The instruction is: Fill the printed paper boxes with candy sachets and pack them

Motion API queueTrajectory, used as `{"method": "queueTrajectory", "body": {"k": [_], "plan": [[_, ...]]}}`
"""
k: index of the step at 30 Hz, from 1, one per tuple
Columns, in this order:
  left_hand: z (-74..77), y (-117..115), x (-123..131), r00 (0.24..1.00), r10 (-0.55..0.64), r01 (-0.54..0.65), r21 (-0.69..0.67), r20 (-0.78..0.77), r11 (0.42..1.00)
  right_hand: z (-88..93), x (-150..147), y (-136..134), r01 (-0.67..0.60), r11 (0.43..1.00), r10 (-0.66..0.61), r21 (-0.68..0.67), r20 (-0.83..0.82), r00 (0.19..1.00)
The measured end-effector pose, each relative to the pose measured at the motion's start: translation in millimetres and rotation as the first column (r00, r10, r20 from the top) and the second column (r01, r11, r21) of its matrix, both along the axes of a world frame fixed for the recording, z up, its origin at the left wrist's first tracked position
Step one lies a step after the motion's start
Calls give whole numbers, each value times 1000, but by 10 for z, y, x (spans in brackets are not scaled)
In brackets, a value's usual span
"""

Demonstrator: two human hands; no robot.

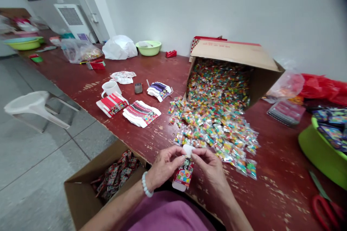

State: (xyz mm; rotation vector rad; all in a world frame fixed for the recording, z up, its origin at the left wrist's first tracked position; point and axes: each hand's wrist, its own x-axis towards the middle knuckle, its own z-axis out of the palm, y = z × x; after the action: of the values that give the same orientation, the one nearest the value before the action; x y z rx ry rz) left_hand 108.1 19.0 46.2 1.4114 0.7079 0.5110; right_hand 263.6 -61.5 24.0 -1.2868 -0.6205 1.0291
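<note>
Both my hands hold a small red printed carton [183, 174] upright at the near edge of the red table [273, 173]. My left hand [164, 166] pinches its upper left side, with a white bead bracelet on the wrist. My right hand [210, 168] pinches the white top flap from the right. Just beyond the hands lies a spill of small clear packets of colourful pieces [214, 126], pouring out of a tipped cardboard box [260, 68].
An open cardboard box of red filled cartons [114, 177] stands on the floor at my left. Stacks of flat cartons [141, 113], a white mug [110, 88] and a phone [138, 88] lie on the table. A green basin [322, 155] and red scissors [325, 205] sit right.
</note>
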Motion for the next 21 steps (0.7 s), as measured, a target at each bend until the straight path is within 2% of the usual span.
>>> {"method": "queueTrajectory", "body": {"k": [2,5,7,9,11,13,15,17,21], "plan": [[11,-8,17,1000,15,-15,22,2,1000,19,30,7,-11,1000,11,5,-28,1000],[1,-33,36,993,75,-60,-147,95,987,40,56,-16,-76,997,72,30,128,989],[-29,-50,41,984,91,-37,-324,156,945,45,55,-44,-66,994,43,85,253,966],[-73,-71,45,979,26,71,-460,201,885,45,38,-69,-25,990,-20,139,313,950],[-117,-96,58,974,-66,177,-547,216,818,51,17,-88,-24,988,-30,150,351,936],[-143,-121,82,978,-87,183,-594,187,783,69,7,-101,-64,987,-2,145,418,908],[-140,-141,112,987,-40,129,-612,157,780,97,9,-112,-121,981,34,149,484,874],[-117,-152,139,988,-8,101,-603,155,792,120,14,-120,-139,981,57,139,476,878],[-94,-151,161,994,-37,87,-535,104,840,118,16,-108,-164,986,152,28,249,956]]}}
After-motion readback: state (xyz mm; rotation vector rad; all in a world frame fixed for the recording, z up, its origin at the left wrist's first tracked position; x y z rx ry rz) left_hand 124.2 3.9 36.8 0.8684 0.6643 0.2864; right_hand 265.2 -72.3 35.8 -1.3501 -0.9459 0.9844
